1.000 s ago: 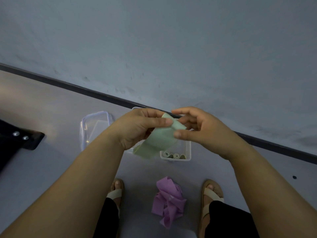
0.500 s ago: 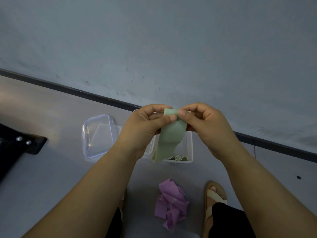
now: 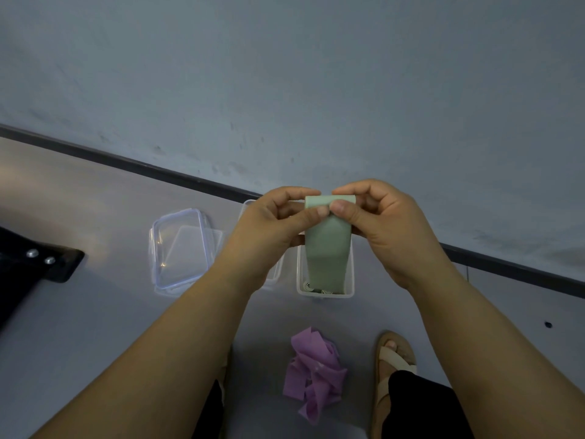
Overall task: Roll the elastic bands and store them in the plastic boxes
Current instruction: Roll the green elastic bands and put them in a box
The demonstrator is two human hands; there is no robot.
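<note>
A pale green elastic band (image 3: 327, 248) hangs flat from my two hands above the floor. My left hand (image 3: 272, 229) pinches its top left corner and my right hand (image 3: 383, 223) pinches its top right, thumbs meeting at the folded top edge. Beneath the band stands a clear plastic box (image 3: 349, 289) with a few rolled green bands (image 3: 316, 289) showing at its near end. A second clear box (image 3: 275, 277) is mostly hidden behind my left hand. A heap of purple elastic bands (image 3: 313, 375) lies on the floor between my feet.
A clear plastic lid (image 3: 180, 248) lies on the floor to the left of the boxes. A black object with two metal studs (image 3: 38, 264) sits at the far left. A dark skirting strip (image 3: 158, 172) runs along the grey wall behind. My sandalled right foot (image 3: 392, 365) is near the purple heap.
The green band went from crumpled and slanted to hanging straight down. Both hands have come together at its top edge, where the end is now folded over.
</note>
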